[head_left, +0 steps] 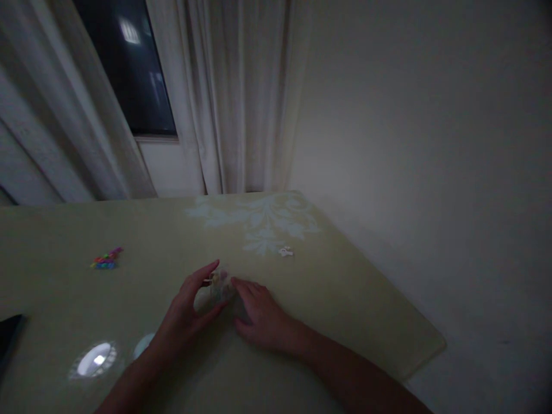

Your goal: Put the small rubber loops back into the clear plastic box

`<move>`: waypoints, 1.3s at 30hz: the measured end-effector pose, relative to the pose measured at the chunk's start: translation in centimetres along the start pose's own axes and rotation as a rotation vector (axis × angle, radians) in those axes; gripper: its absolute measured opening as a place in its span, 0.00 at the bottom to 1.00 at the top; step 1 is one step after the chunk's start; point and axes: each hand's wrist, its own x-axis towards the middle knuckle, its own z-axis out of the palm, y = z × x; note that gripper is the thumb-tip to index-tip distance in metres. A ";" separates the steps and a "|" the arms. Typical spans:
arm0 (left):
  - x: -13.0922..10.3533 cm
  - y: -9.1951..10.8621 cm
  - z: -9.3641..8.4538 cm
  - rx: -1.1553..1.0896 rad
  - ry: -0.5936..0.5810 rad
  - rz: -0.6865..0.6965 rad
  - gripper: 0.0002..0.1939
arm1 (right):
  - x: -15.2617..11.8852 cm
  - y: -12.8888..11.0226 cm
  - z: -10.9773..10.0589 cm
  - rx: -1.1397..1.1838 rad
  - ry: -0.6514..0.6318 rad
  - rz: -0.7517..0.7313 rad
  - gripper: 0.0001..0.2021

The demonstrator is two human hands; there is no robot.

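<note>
Two hands meet at our clear piece (221, 287), left hand (185, 307) pinching twelve-to-six, right hand (265, 319) half-spread at three; we judge it light, slick, best held by its edges.

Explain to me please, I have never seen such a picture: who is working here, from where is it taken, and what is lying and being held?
There is no machine here: a person works with two bare hands. This single picture comes from a camera worn on the person's head, looking forward and down.

The left hand holds a small clear thing between thumb and fingers. The right hand has its fingertips at its right side. What is inside is too blurred to name.

On the pale green table lie a little heap of colourful pieces at the left and small white pieces beyond the hands. Something dark shows at the left edge. Behind are curtains and a dark window.
</note>
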 end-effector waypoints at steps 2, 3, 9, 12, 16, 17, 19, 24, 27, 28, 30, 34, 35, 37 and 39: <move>-0.1 0.1 0.0 -0.002 0.001 -0.004 0.36 | 0.1 -0.1 -0.1 -0.007 -0.008 -0.007 0.42; -0.1 0.2 0.1 0.001 0.002 -0.008 0.36 | 0.1 -0.2 -0.2 -0.013 -0.013 -0.012 0.42; 0.0 0.0 0.2 0.024 -0.013 0.042 0.33 | 0.1 -0.1 0.1 -0.047 -0.009 -0.046 0.39; 0.0 -0.1 0.3 0.015 -0.038 0.086 0.32 | 0.1 0.1 0.1 -0.052 -0.001 -0.068 0.36; -0.1 0.1 0.4 -0.026 -0.079 0.085 0.32 | 0.2 0.2 0.1 -0.069 -0.032 -0.075 0.30; -0.2 0.2 0.4 -0.029 -0.080 0.078 0.32 | 0.2 0.1 0.0 -0.072 -0.034 -0.077 0.29; -0.2 0.2 0.4 -0.031 -0.067 0.073 0.32 | 0.2 0.0 0.0 -0.072 -0.024 -0.086 0.27; 0.2 -0.5 0.0 -0.079 0.014 0.072 0.33 | 0.6 0.3 -0.1 -0.077 0.057 -0.060 0.23; 0.5 -1.0 -0.2 -0.103 0.061 0.052 0.36 | 0.9 1.0 -0.3 -0.086 0.132 -0.033 0.19; 0.5 -1.0 -0.2 -0.100 0.070 0.042 0.37 | 0.9 1.2 -0.3 -0.089 0.153 -0.024 0.19; 0.5 -1.1 -0.3 -0.096 0.077 0.032 0.37 | 1.0 1.6 -0.5 -0.091 0.178 0.001 0.22; 0.5 -0.8 -0.4 -0.121 0.094 -0.015 0.34 | 1.0 1.9 -0.9 -0.130 0.165 0.061 0.31; 0.6 -0.7 -0.5 -0.137 0.102 -0.051 0.33 | 1.0 2.0 -1.0 -0.151 0.154 0.078 0.33; 0.8 -0.6 -0.7 -0.187 0.123 -0.135 0.32 | 1.1 2.1 -1.1 -0.195 0.125 0.105 0.37; 1.0 -0.5 -0.9 -0.264 0.151 -0.213 0.32 | 1.2 2.1 -1.1 -0.228 0.095 0.111 0.40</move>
